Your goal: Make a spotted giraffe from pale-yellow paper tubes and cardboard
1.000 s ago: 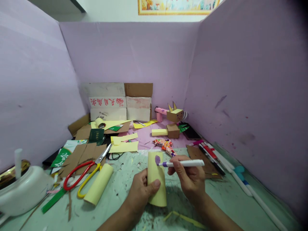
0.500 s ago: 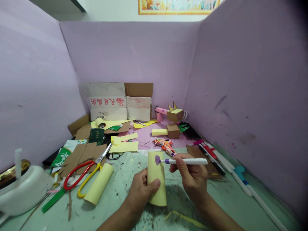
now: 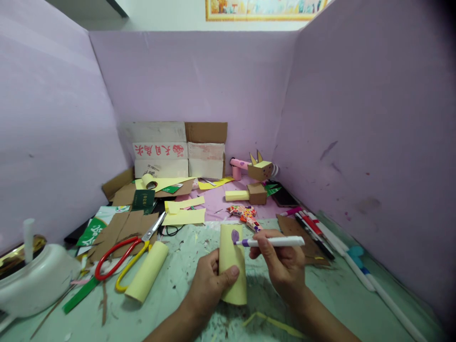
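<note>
My left hand (image 3: 213,280) grips a pale yellow paper tube (image 3: 232,261) near its lower half, thumb across the front. A purple oval patch (image 3: 235,236) is coloured near the tube's top. My right hand (image 3: 283,263) is closed round a white marker (image 3: 285,242) with a purple tip end, and the tip touches the tube at the lower edge of the patch. A second yellow tube (image 3: 147,271) lies to the left, beside red-and-yellow-handled scissors (image 3: 128,256).
Markers (image 3: 320,232) lie along the right wall, near a brown cardboard piece (image 3: 302,240). At the back stand a flattened carton (image 3: 160,149) and a cardboard animal head on a pink tube (image 3: 260,169). A white pot-like vessel (image 3: 39,280) sits at left.
The marker tip has moved slightly down and left along the patch, and the right hand has shifted with it. The purple patch looks a little more filled in.
</note>
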`<state>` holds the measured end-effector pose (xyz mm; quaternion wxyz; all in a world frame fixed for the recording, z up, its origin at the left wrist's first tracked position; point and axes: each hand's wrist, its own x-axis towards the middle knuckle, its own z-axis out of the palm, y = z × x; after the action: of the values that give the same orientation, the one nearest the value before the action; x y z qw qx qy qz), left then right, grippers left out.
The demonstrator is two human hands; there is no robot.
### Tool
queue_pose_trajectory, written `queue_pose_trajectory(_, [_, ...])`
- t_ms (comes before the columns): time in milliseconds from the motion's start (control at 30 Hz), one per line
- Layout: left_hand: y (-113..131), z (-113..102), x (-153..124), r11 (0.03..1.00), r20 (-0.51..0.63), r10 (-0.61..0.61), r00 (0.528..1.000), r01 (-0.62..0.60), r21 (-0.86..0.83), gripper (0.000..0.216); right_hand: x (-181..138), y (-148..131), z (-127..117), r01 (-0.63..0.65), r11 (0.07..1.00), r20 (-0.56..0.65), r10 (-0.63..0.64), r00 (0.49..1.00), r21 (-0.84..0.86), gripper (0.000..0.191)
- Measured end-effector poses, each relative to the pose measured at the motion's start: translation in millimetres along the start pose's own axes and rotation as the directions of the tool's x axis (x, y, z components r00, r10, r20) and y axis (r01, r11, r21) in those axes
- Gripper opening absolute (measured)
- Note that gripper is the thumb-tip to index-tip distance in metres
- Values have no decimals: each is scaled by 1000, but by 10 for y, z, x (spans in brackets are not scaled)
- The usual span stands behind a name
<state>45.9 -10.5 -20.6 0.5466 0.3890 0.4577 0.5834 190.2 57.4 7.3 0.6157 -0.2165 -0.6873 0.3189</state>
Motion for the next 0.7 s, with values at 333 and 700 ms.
queue_pose_trajectory(333, [0,-13,9,997,23,25,999,-27,75,54,5,3,-6,12,1000,-10,-12,1000,-10,16])
queue_pose_trajectory(700, [-5,-6,-2,998,18,18,1000,-19,59,56,13,9,-12,15,1000,-14,-15,1000,-22,16])
